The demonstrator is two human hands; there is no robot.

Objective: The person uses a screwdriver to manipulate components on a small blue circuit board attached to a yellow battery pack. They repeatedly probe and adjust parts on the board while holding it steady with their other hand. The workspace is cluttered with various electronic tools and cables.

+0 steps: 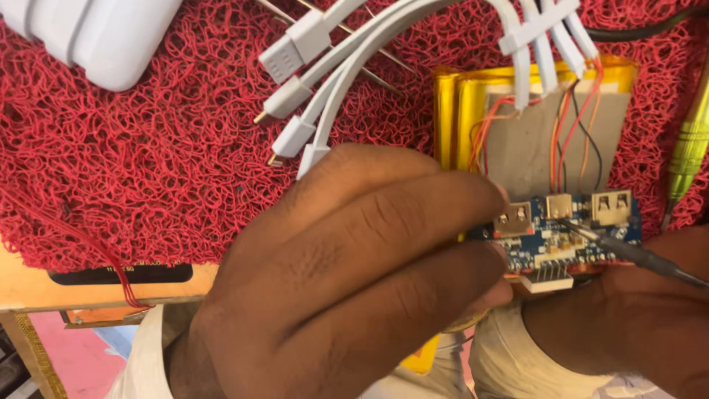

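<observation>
Here my left hand (347, 273) was clenched on the left end of the blue circuit board (565, 229), fingers curled over its edge and covering that part of it. My right hand (628, 325) sat just below the board, gripping a dark thin probe (628, 251) whose metal tip touched the board near its middle port. Three metal ports lined the board's upper edge, and a small white connector (548, 278) stuck out beneath it.

Directly above the board lay the flat battery pack (532, 118), grey on its face and wrapped in yellow film along its edges; red, orange and black wires ran from it down to the board. A bundle of white cables (332, 81) with white plugs fanned out above and left of the board, over the red looped mat (133, 170). Far up-left of the board sat a white plastic casing (88, 33). To the right of the board a yellow-green screwdriver (687, 148) lay on the mat. Down-left of the board, on the desk (29, 284) edge, was a black oblong label (122, 274), its print too small to tell.
</observation>
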